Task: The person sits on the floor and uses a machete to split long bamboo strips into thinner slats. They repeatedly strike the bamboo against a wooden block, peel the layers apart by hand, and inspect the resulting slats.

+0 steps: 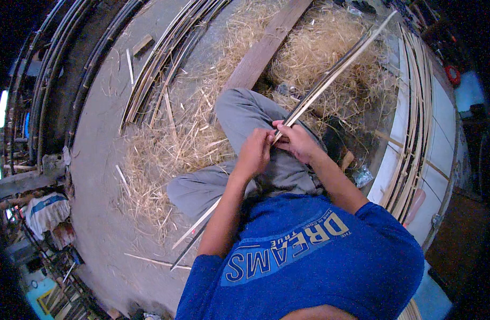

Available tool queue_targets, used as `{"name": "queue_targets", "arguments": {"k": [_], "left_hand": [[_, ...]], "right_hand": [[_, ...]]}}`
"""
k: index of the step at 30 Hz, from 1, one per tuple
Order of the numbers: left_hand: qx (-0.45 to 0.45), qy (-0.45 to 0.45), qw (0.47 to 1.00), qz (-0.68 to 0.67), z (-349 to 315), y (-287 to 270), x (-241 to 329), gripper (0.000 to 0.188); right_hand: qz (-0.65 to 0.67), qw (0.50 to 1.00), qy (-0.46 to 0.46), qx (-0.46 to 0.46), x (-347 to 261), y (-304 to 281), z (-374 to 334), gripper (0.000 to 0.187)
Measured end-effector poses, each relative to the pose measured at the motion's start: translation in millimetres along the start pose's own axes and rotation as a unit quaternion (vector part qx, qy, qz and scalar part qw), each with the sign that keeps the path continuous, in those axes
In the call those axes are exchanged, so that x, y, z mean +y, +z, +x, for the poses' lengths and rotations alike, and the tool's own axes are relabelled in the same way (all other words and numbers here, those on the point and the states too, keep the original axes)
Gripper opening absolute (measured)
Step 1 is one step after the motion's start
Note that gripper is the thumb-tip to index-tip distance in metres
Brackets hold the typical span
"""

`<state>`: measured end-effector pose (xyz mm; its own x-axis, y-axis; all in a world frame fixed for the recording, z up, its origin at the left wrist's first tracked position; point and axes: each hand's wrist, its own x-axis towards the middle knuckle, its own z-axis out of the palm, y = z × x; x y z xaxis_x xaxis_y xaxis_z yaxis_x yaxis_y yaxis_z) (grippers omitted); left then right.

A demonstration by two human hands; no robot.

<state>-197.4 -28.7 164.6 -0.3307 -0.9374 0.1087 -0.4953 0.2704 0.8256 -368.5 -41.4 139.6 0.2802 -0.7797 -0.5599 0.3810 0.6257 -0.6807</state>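
Between my hands, over my crossed legs, are long bamboo strips, some pale and some dark-skinned. They slant from my lap up to the far right, and their other ends show past my left forearm at the lower left. My left hand is closed round the strips, its fingertips bent in against them. Close beside it, my right hand pinches the strips with thumb and fingers. The exact grip of the fingertips is too small to make out, and I see no tool in either hand.
Curly bamboo shavings cover the floor ahead and to the left. A wooden plank lies among them. A bundle of bamboo strips rests at the far left, another bundle on white tiles at right. Dark poles line the left side.
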Motion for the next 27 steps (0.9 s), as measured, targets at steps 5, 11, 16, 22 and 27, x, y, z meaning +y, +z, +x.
{"name": "queue_targets", "arguments": {"k": [5,11,16,22,27], "left_hand": [[0.004,-0.021,0.998,-0.062,-1.0,-6.8,-4.1,0.015],[0.04,0.054,0.997,0.034,-5.4,-11.6,17.5,0.019],[0.083,0.019,0.988,0.129,-10.9,0.6,30.9,0.016],[0.118,0.055,0.984,0.12,-14.0,10.7,17.9,0.01],[0.095,0.048,0.989,0.103,-19.8,9.8,8.2,0.007]], "right_hand": [[-0.076,0.996,-0.034,-0.023,-4.2,1.6,-0.4,0.032],[-0.148,0.987,-0.066,0.021,-2.7,6.7,-1.0,0.029],[-0.215,0.968,-0.127,0.02,0.6,5.9,7.1,0.028],[-0.223,0.965,-0.141,0.012,14.2,-7.0,18.6,0.033],[-0.207,0.974,-0.094,-0.002,-8.9,11.6,-8.0,0.033]]}}
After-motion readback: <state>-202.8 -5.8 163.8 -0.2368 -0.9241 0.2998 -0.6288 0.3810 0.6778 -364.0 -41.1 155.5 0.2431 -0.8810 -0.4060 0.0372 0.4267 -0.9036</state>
